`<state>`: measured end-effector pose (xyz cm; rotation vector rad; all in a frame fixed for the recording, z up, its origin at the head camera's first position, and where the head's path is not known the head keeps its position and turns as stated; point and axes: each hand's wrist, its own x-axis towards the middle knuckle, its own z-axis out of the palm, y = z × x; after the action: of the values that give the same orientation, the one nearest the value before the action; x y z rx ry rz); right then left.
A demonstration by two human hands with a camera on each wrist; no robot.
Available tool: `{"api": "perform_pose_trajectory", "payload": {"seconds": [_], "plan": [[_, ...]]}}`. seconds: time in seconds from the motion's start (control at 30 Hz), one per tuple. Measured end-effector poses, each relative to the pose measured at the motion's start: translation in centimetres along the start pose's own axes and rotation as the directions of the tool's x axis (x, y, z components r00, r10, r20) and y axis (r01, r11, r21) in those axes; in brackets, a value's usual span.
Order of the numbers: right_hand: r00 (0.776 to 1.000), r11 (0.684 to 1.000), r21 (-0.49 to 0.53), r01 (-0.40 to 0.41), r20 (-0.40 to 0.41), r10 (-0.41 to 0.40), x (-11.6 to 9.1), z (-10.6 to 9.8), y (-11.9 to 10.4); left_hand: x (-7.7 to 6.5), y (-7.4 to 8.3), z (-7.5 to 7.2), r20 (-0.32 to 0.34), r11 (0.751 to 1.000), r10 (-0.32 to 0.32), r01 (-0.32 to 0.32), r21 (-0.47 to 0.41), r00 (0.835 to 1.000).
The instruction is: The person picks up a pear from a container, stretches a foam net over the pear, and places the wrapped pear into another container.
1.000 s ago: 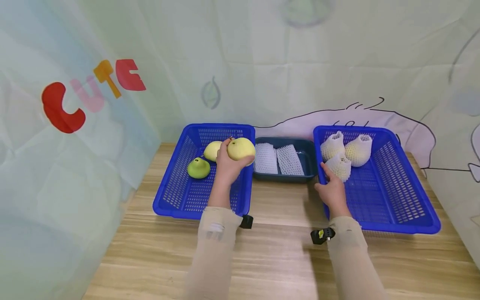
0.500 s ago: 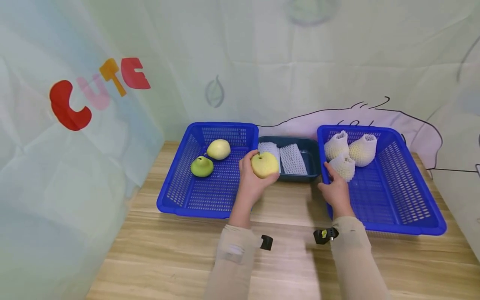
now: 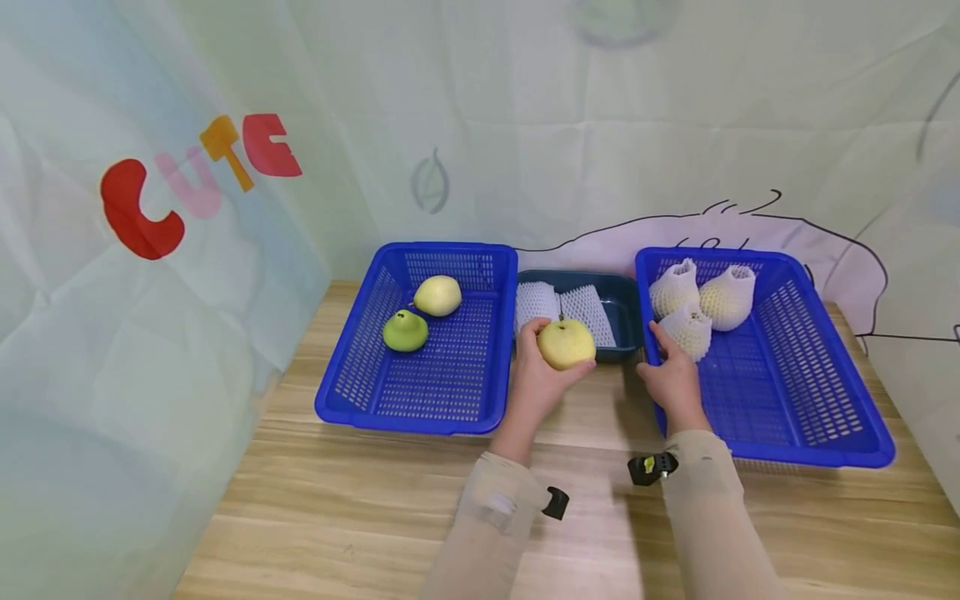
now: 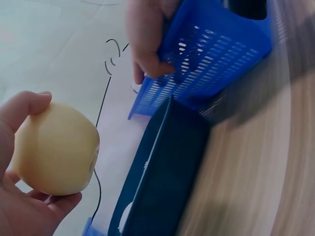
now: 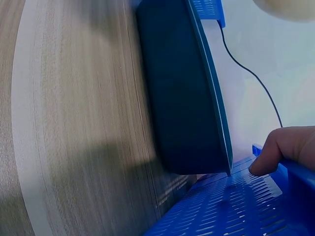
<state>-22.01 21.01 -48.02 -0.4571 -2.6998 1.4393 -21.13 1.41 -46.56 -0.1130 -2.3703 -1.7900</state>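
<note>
My left hand point(image 3: 540, 379) holds a round yellow pear point(image 3: 567, 343), stem up, in front of the dark green tray point(image 3: 573, 357). In the left wrist view, thumb and fingers curl around the pear point(image 4: 56, 150) from opposite sides. At the right blue basket point(image 3: 813, 458), my right hand point(image 3: 673, 385) grips the left rim. Its thumb point(image 5: 266, 160) lies against the outer wall in the right wrist view. Inside that basket, several pears in white foam nets, among them a front one point(image 3: 686, 332), sit at the back left, close to my right fingers.
A left blue basket point(image 3: 322, 408) holds a green pear point(image 3: 405, 332) and a pale yellow pear point(image 3: 438, 296). White foam nets point(image 3: 587, 312) lie flat in the green tray between the baskets. Behind the wooden table point(image 3: 360, 517) hangs a printed cloth point(image 3: 540, 167).
My left hand has carried the yellow pear rightward out of the left basket to the front of the green tray. My right hand has stayed on the right basket's rim.
</note>
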Motion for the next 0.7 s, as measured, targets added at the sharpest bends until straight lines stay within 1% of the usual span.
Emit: {"api": "perform_pose_trajectory", "payload": {"seconds": [0.07,0.13,0.2,0.4,0.57,0.7], "plan": [[1.000,1.000,-0.005,0.010,-0.005,-0.010,0.0,0.0,0.0,-0.1,0.1,0.3,-0.002,1.000,-0.015,0.015,-0.007,1.000],[1.000,1.000,-0.004,0.005,-0.006,-0.005,0.0,0.0,0.0,-0.1,0.0,0.7,0.006,0.999,-0.017,0.017,-0.037,1.000],[1.000,1.000,-0.003,-0.001,-0.008,0.001,0.0,0.0,0.0,-0.1,-0.1,1.1,0.008,0.999,-0.017,0.018,-0.045,1.000],[1.000,1.000,-0.001,-0.003,-0.010,0.003,0.0,0.1,0.1,-0.4,-1.5,2.2,0.006,1.000,-0.009,0.009,0.000,1.000],[1.000,1.000,-0.005,0.001,-0.016,-0.001,0.1,0.1,0.2,-0.7,-3.0,2.9,0.017,0.999,-0.036,0.036,0.024,0.999],[1.000,1.000,-0.004,0.003,-0.017,-0.003,0.2,0.1,0.3,-1.0,-4.4,3.5,0.014,0.993,-0.074,0.072,0.097,0.997]]}}
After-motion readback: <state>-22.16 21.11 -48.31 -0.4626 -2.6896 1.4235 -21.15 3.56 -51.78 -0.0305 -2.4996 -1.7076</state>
